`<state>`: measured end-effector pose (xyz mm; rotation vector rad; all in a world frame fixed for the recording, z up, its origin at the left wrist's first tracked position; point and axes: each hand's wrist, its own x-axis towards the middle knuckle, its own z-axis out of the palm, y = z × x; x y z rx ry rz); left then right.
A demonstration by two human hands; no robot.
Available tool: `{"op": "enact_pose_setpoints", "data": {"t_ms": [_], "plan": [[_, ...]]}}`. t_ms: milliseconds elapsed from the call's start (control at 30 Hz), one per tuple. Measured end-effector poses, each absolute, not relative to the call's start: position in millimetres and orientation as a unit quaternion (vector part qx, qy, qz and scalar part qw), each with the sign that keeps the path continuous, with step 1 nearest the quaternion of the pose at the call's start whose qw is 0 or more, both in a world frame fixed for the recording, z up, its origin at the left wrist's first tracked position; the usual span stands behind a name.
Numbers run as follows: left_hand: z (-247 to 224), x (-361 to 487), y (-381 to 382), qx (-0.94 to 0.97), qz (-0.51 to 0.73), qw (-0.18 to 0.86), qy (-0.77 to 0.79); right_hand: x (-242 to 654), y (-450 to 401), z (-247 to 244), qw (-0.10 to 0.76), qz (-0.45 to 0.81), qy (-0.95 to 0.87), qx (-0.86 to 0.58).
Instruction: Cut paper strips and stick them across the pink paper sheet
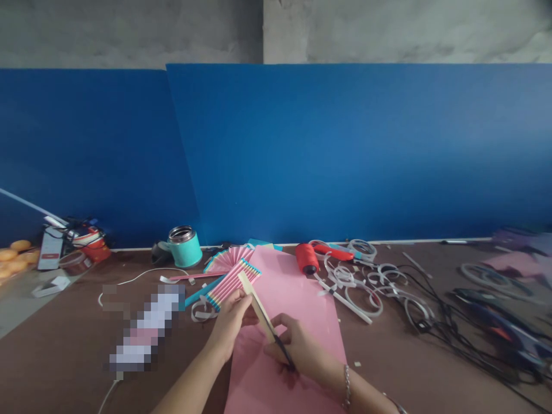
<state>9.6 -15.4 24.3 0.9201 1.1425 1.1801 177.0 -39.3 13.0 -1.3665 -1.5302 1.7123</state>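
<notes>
My left hand [233, 325] pinches a narrow cream strip [246, 285] near its upper end, over a long pink sheet [297, 293]. Against the strip's lower part, my right hand [297, 345] is closed around a slim dark tool [282, 349] slanting along the strip's edge. The tool's kind is hard to make out because fingers cover part of it. Just beyond my left hand lies a pleated pink paper piece [233, 283] with blue edges and cream strips. Behind it, a pink pleated fan [230, 259] is spread out.
A red thread spool [306, 259] and a red-handled tool [332, 251] lie at the sheet's far right. Curled white strips [345, 273] and black cables [452, 339] cover the right side. On the left are a turquoise mug [185, 250] and a pixelated flat object [146, 330].
</notes>
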Motion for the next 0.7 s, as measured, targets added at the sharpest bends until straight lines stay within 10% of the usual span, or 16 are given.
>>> {"op": "enact_pose_setpoints", "data": {"t_ms": [700], "plan": [[29.2,14.1,-19.3,0.398,0.497,0.598,0.487,175.5,-39.7,19.4,0.217,0.613,-0.563,-0.510]]}}
